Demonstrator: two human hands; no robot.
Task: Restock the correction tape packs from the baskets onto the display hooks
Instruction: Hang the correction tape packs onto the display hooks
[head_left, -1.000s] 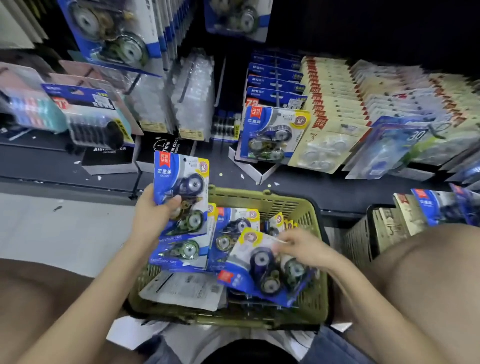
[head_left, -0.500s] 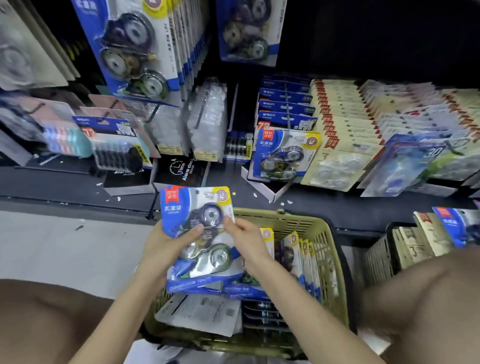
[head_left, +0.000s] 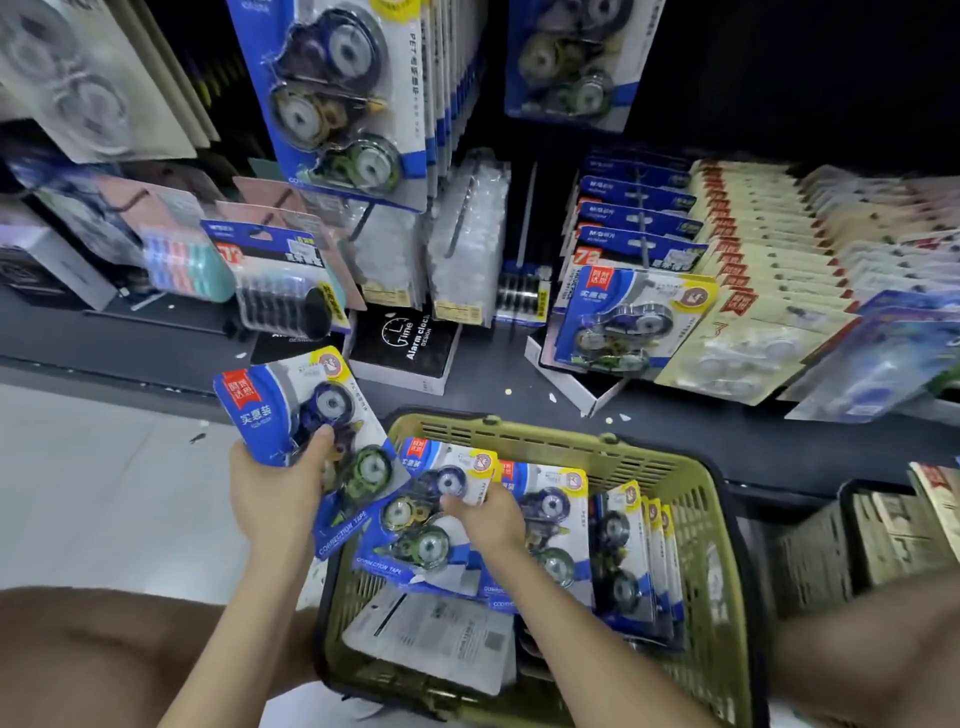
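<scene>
Gripping a blue three-roll pack (head_left: 311, 415), left hand (head_left: 275, 493) curls — right hand (head_left: 488, 517) grips another pack (head_left: 415, 535).

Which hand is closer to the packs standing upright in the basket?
Right. The right hand grips a lying pack in the basket, just left of the standing packs; the left hand holds a raised pack outside it.

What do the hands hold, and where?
Left hand: a correction tape pack, by its lower left edge. Right hand: another pack, by its right edge.
</scene>
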